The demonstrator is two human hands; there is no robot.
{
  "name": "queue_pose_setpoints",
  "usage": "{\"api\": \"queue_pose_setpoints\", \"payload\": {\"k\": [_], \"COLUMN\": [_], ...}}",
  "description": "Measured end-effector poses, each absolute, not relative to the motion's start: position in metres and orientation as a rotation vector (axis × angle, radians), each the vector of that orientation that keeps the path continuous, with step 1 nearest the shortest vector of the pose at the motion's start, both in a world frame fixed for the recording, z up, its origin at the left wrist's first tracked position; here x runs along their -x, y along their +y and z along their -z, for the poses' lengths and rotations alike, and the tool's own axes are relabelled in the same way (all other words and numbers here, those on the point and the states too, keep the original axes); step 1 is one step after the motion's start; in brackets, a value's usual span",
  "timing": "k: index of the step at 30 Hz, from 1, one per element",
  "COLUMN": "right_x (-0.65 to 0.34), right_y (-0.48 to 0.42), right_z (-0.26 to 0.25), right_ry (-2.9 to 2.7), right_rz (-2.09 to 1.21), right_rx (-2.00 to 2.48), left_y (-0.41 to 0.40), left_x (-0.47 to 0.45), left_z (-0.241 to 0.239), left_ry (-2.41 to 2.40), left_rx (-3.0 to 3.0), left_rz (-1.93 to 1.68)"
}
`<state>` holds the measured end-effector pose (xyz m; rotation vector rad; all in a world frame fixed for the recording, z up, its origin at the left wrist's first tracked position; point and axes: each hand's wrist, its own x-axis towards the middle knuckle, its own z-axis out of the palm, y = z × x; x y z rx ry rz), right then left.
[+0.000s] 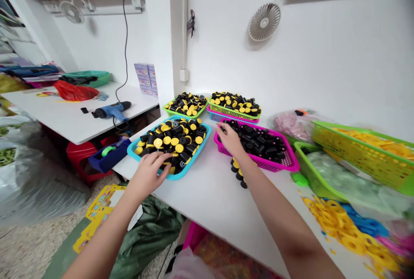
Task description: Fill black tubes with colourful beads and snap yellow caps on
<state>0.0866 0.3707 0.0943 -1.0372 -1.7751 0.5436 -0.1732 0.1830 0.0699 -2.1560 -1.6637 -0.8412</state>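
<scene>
My left hand [152, 171] rests at the near edge of a blue basket [177, 177], its thumb and fingers apart over black cylinders with yellow caps [175, 142]. Nothing shows clearly in its grasp. My right hand [229, 139] is at the left corner of a magenta basket [274, 167] full of small black plastic parts [257, 139]. Its fingers are bent together; what they hold, if anything, I cannot make out. Under my right forearm, several black-and-yellow cylinders [238, 172] stand in a row on the white table [207, 197], partly hidden.
Behind are a green basket [166, 111] and stacked baskets [233, 117] of capped cylinders. Green baskets [362, 156], yellow rings [343, 223] and a bright green piece [300, 179] lie to the right. A blue heat gun [113, 111] lies on the left table.
</scene>
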Motion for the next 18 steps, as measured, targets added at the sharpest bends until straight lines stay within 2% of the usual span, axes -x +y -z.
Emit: {"api": "queue_pose_setpoints", "payload": {"k": [3,6,9,12,16,18], "right_x": [-0.14,-0.196,-0.242,-0.268,-0.273,-0.268], "right_y": [0.321,0.286,0.269,0.263,0.265,0.27], "right_z": [-0.096,-0.084,-0.053,-0.018,0.013,0.02], "right_ry": [-1.774,-1.76,-1.829,-1.935,-2.036,-1.987], "right_rz": [-0.553,-0.423,-0.249,-0.131,-0.343,-0.483], "right_rx": [1.037,1.183,1.329,1.453,1.431,1.325], "left_y": [0.173,0.168,0.162,0.157,0.17,0.194], "left_x": [0.175,0.178,0.176,0.155,0.085,0.04], "left_z": [-0.065,-0.058,-0.056,-0.063,-0.064,-0.05], "left_ry": [-1.812,-1.896,-1.869,-1.705,-1.414,-1.494], "left_rx": [2.108,2.053,1.912,1.871,2.521,2.887], "left_rz": [0.7,0.601,0.702,0.964,1.193,1.169]}}
